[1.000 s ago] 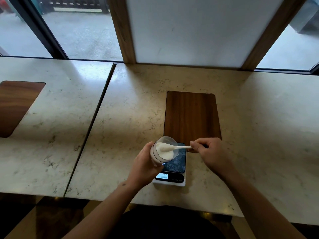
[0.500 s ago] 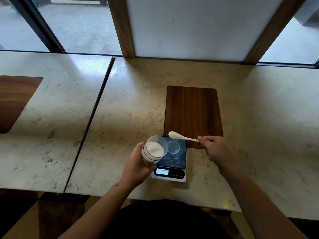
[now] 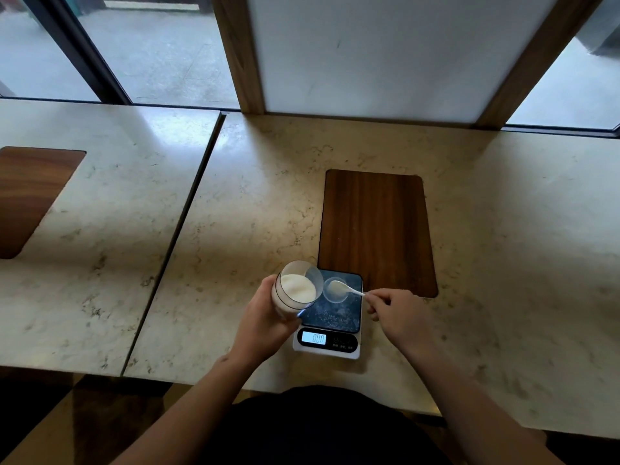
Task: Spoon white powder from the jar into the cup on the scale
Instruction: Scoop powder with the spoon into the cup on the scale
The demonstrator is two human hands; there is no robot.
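Note:
My left hand (image 3: 265, 325) grips a clear glass jar (image 3: 295, 286) of white powder, tilted toward the right, just left of the scale. A small clear cup (image 3: 336, 290) stands on the dark platform of the white digital scale (image 3: 330, 317), whose lit display faces me. My right hand (image 3: 396, 312) pinches the handle of a white spoon (image 3: 345, 289). The spoon's bowl sits inside the cup's mouth with white powder on it.
The scale rests on a pale marble counter (image 3: 235, 213) near its front edge. A dark wooden inlay (image 3: 375, 229) lies just behind the scale. A seam (image 3: 181, 229) splits the counter from a second slab at left. Windows and a wooden-framed panel stand behind.
The spoon left the jar, swung right above the scale, then came down into the cup. The jar moved slightly left with my left hand.

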